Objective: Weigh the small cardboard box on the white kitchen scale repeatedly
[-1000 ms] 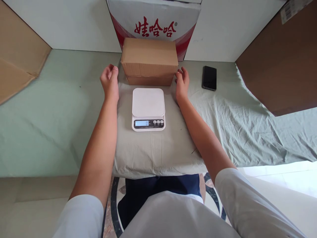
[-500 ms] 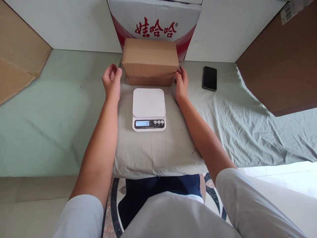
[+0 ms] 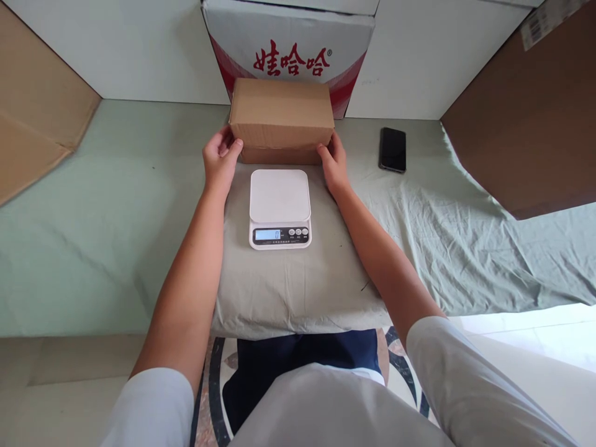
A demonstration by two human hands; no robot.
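Observation:
A closed brown cardboard box (image 3: 282, 115) rests at the back of the cloth-covered table. My left hand (image 3: 220, 159) grips its left end, the thumb on the front corner and the fingers partly hidden behind the side. At the opposite end, my right hand (image 3: 334, 162) holds the right corner, thumb in front and fingers along the side. Between my forearms, just in front of the box, lies a white digital kitchen scale (image 3: 280, 197). Its lit display reads 0, and nothing sits on its plate.
A black phone (image 3: 393, 149) lies to the right of the box. Behind stands a white and red carton (image 3: 291, 37) with red characters. Large cardboard panels rise at the left (image 3: 41, 93) and right (image 3: 526, 118). The green cloth (image 3: 288, 292) hangs over the table's front edge.
My left hand has moved right, from beside the box onto its left end. My right hand has shifted slightly left, its thumb now on the box's front. The box and scale stay in place.

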